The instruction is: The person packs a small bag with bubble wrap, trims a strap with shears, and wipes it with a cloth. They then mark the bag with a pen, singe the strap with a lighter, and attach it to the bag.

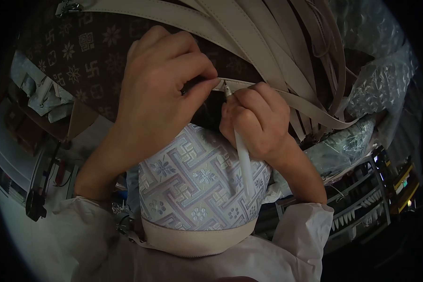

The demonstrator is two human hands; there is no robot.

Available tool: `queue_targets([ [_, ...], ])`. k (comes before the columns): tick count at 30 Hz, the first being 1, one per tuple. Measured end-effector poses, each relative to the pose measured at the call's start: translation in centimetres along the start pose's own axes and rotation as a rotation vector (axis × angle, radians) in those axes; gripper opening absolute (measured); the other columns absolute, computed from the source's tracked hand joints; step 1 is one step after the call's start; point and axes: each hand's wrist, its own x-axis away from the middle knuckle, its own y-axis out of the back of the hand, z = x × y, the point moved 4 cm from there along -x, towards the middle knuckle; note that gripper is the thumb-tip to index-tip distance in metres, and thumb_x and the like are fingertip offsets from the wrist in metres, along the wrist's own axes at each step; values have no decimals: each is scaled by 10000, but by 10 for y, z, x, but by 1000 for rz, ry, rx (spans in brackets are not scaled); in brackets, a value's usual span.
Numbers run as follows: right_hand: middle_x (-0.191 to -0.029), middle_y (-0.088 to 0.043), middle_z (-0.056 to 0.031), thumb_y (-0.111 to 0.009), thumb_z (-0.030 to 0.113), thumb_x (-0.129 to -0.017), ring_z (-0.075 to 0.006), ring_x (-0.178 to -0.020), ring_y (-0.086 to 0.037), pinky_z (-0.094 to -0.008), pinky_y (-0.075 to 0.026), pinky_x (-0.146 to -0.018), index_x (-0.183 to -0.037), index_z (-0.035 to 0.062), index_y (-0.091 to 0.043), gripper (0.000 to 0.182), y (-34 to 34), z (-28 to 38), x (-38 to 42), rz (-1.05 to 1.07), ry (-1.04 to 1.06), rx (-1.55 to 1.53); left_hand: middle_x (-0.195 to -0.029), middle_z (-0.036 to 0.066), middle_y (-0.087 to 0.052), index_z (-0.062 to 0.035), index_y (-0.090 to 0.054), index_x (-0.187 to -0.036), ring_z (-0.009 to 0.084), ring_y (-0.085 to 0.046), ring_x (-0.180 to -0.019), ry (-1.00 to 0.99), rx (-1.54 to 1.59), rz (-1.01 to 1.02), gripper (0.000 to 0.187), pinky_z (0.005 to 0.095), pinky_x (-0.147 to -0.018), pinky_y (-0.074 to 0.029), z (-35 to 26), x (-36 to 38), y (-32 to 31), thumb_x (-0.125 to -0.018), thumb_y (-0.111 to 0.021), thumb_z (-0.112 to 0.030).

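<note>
My left hand (167, 82) pinches a cream stitched leather strap (315, 113) between thumb and forefinger, near what looks like its end. A white pen (244, 164) is in the fingers of my right hand (259, 117), its tip touching or just above the strap beside the left fingertips. From there the strap runs right, under the right hand, towards other straps. Below both hands, against my body, rests a pale lavender patterned fabric bag (197, 183) with a cream leather trim band (197, 240). Dark brown patterned material (87, 54) spreads beneath the hands.
Many loose cream straps (230, 28) lie across the top, one with a metal clasp (70, 8). Crumpled clear bubble wrap (378, 82) sits at the right, above a metal rack (362, 202). A cardboard box (80, 121) stands at the left.
</note>
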Motion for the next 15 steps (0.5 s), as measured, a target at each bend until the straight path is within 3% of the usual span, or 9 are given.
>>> queue_targets([
  [3, -674, -544, -86, -639, -77, -579, -215, -513, -509, -291, -395, -437, -736, 28, -500, 234, 2, -14, 8, -173, -138, -179, -688, 41, -530, -34, -622, -685, 195, -480, -686, -3, -3, -3, 135, 290, -578, -383, 0, -1, 1, -581, -702, -3],
  [6, -698, -573, -121, -599, -44, -675, -207, -537, -519, -289, -413, -482, -774, 6, -503, 147, 7, -15, 12, -155, -199, -322, -688, 40, -528, -35, -621, -685, 196, -478, -685, 14, 7, 5, 131, 289, -582, -382, 0, 0, 0, -586, -702, -3],
  [9, -708, -578, -120, -590, -29, -695, -203, -541, -520, -295, -409, -483, -777, -3, -523, 109, 6, -14, 11, -82, -190, -251, -690, 39, -525, -37, -620, -686, 196, -474, -685, 28, 13, 22, 129, 288, -584, -380, 1, 0, 0, -591, -701, -3],
  [13, -712, -579, -117, -586, -6, -715, -204, -541, -518, -299, -408, -486, -757, -12, -544, 60, 3, -15, 11, -133, -207, -275, -698, 38, -511, -43, -606, -685, 196, -468, -690, 13, -24, 7, 136, 293, -580, -373, -2, 0, -1, -598, -708, -22],
  [15, -666, -559, -99, -625, -73, -577, -210, -493, -511, -284, -400, -430, -771, 12, -520, 236, 8, -15, 12, -195, -153, -286, -699, 39, -503, -44, -600, -682, 198, -466, -692, 17, -49, 28, 140, 296, -581, -370, -5, -2, -1, -600, -713, -33],
])
